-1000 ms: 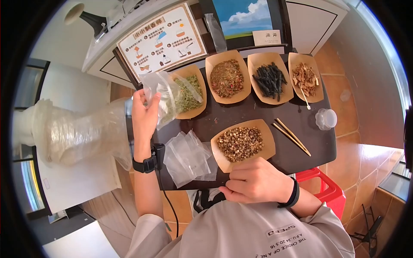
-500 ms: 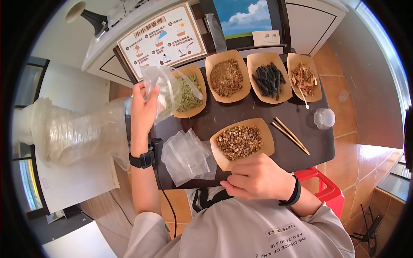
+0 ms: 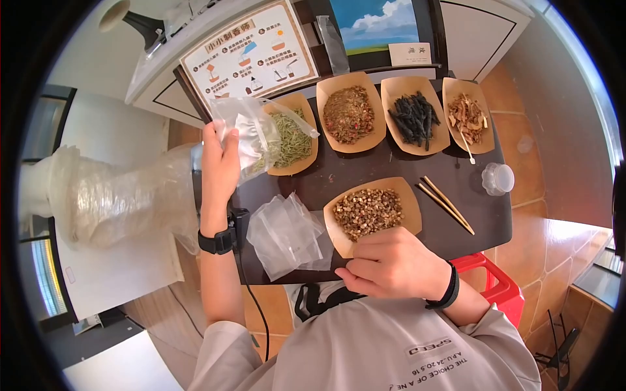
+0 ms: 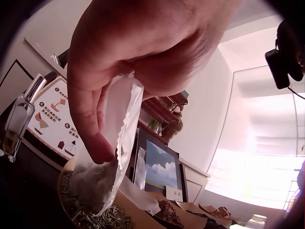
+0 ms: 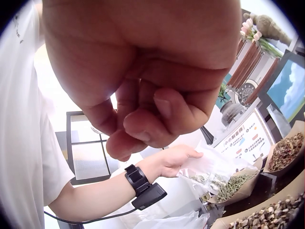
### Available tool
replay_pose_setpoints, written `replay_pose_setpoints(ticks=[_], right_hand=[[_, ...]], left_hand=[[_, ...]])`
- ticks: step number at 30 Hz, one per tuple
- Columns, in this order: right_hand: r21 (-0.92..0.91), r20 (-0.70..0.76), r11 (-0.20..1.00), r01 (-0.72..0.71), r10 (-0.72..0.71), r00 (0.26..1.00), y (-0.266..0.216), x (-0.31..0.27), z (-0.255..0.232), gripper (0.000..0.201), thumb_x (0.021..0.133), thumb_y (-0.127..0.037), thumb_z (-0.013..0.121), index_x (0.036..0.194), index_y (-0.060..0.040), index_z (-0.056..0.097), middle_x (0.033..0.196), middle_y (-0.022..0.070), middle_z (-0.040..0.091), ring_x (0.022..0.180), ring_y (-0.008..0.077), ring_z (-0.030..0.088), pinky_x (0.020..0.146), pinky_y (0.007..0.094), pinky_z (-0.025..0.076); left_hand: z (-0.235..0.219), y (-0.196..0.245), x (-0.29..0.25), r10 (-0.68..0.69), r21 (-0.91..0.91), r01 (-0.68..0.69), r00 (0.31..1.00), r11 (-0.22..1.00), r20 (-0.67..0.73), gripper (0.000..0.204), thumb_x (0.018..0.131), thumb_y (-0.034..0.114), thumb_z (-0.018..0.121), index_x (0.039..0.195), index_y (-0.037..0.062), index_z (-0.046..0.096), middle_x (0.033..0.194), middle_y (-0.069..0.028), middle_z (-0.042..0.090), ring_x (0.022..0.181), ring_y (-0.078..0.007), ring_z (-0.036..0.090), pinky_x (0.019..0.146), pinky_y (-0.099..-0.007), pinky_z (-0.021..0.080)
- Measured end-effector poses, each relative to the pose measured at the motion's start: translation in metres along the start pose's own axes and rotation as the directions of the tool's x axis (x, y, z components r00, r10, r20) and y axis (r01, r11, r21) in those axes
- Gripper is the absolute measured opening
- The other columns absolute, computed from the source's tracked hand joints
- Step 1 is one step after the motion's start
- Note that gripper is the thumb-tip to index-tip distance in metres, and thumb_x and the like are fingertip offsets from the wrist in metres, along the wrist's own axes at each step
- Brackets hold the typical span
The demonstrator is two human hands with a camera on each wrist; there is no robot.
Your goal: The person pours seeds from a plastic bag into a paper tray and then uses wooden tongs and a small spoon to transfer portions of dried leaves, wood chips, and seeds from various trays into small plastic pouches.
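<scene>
The dark table (image 3: 488, 225) bears paper trays (image 3: 411, 206), which likely keep the dry bits (image 3: 367, 214) from mixing. The clear bag (image 3: 249, 138) is partly over the green bits (image 3: 293, 140), pinched in my left hand (image 3: 220, 171), maybe to keep it up. My right hand (image 3: 391, 266) curls, holding nothing I see.

Kraft-brown trays (image 3: 333, 242) — green herbs (image 3: 293, 138), black strips (image 3: 415, 120), red stool (image 3: 499, 287)

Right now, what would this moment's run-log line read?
left hand grips clear plastic bag over green dried herbs | right hand curled, nothing visible inside, near tan paper tray of brown chips
</scene>
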State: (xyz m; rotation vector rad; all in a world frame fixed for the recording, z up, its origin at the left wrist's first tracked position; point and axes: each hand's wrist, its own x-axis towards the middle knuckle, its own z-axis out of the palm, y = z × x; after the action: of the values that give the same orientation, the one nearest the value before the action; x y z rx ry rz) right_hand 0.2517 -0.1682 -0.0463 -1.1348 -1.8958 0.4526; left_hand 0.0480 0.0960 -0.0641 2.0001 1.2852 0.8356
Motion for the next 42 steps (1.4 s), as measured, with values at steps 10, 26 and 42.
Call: replay_pose_setpoints(ticks=[10,26,42], right_hand=[[-0.005,-0.036,1.0,-0.016,0.016,0.999,0.0,-0.005,-0.002,0.029,0.079,-0.01,0.075,0.06,-0.0048,0.055,0.058,0.0047,0.049,0.051,0.0224,0.053,0.045,0.0363,0.044],[-0.013,-0.046,1.0,-0.008,0.008,0.999,-0.004,-0.006,-0.003,0.03,0.079,-0.009,0.076,0.06,-0.0055,0.053,0.059,0.0048,0.046,0.05,0.0221,0.051,0.044,0.0366,0.042],[-0.07,0.003,0.997,-0.024,0.025,1.0,-0.008,0.001,-0.006,0.03,0.081,-0.014,0.073,0.06,-0.0034,0.055,0.057,0.0052,0.049,0.053,0.0224,0.055,0.047,0.0362,0.046]], left_hand=[[0.02,0.018,0.004,0.092,0.044,-0.091,0.995,0.995,-0.035,0.038,0.102,0.022,0.052,0.129,-0.0031,0.042,0.115,-0.025,0.062,0.1,-0.0329,0.062,0.091,-0.0394,0.047],[0.011,0.036,-0.008,0.171,0.169,-0.148,0.977,0.974,-0.13,0.038,0.104,0.022,0.049,0.131,-0.0029,0.042,0.102,-0.0242,0.065,0.093,-0.0319,0.064,0.086,-0.0398,0.048],[0.02,0.057,0.023,0.076,0.243,-0.074,0.997,0.967,-0.001,0.037,0.102,0.023,0.05,0.127,-0.0022,0.044,0.1,-0.0305,0.067,0.095,-0.0435,0.067,0.084,-0.0457,0.05]])
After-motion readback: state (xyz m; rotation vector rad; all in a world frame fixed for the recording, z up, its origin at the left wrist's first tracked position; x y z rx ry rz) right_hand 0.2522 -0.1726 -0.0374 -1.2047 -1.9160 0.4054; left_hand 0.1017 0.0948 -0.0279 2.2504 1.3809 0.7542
